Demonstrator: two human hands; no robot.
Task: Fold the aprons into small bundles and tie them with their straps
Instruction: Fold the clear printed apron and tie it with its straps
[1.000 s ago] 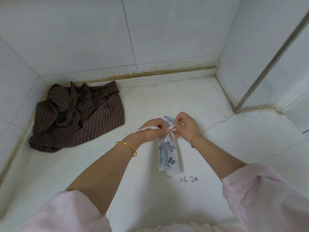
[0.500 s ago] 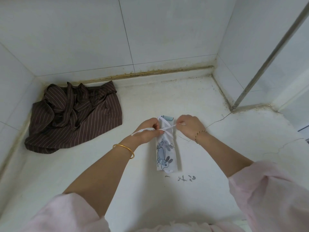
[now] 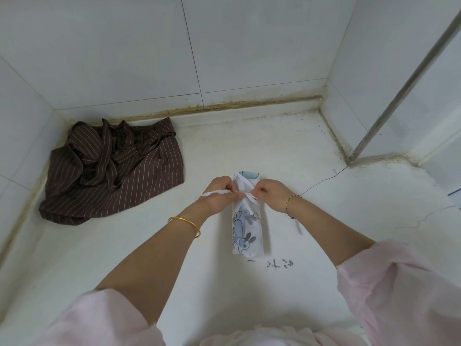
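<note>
Pinching the white strap (image 3: pixel 208 193), the left hand (image 3: pixel 219 196) and right hand (image 3: pixel 270 194) sit close together over the rolled bunny apron (image 3: pixel 247 231). That roll lies on the counter (image 3: pixel 299 151), with the brown striped apron (image 3: pixel 119 176) at ten o'clock.

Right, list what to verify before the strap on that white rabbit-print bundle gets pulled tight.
1. Left hand grips one end of the thin white strap: ok.
2. Right hand pinches the other end: ok.
3. Folded white rabbit-print apron bundle lies compact on the white counter: ok.
4. Strap crosses the bundle's upper part: ok.
5. Knot formed under the fingers: cannot tell.
6. Brown pinstriped cloth apron folded: not ok, crumpled, apart from the bundle.
</note>
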